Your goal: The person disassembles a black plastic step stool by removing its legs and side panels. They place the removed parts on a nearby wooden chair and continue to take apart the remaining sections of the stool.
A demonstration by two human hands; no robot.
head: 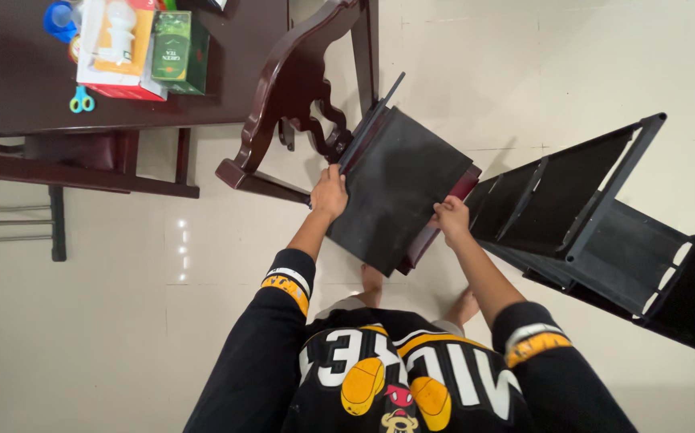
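Observation:
I hold a flat black panel [399,188] in front of me, tilted over the seat of a dark wooden chair [299,88]. My left hand [330,192] grips the panel's left edge. My right hand [451,218] grips its right edge. Just to the right stands a black shelf frame [596,208] with open compartments, lying tilted on the floor. My bare feet show below the panel.
A dark wooden table [34,88] at upper left carries a green box [175,48], a white and orange package [115,40], blue scissors [82,100] and a blue object. The floor is pale glossy tile [83,321].

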